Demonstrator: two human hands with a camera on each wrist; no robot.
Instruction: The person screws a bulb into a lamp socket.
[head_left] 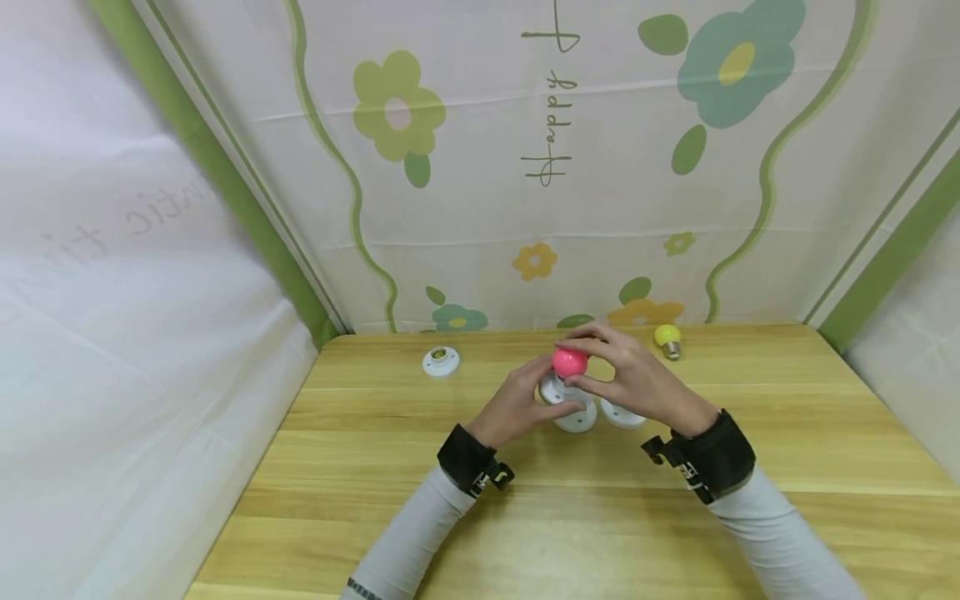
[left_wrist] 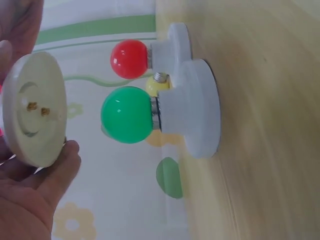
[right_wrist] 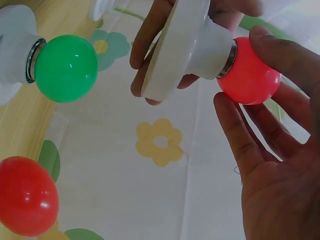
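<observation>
Above the wooden table, my left hand (head_left: 516, 405) grips a white lamp holder (left_wrist: 52, 107) by its round base, tilted with its underside showing two brass screws. A pinkish-red bulb (head_left: 570, 362) sits in that holder's socket, its metal collar partly showing in the right wrist view. My right hand (head_left: 637, 377) pinches the bulb between thumb and fingers. Just beyond the hands, a green bulb (left_wrist: 127, 115) stands in a second white holder (left_wrist: 200, 110). Beside it is another red bulb (left_wrist: 129, 59) in a third holder (left_wrist: 177, 52). In the head view my hands hide both of these bulbs.
A white lamp holder (head_left: 441, 362) without a bulb sits at the table's back left. A loose yellow bulb (head_left: 667, 340) lies at the back right. Flower-printed fabric (head_left: 465, 208) rises behind the table (head_left: 585, 533) and along its sides.
</observation>
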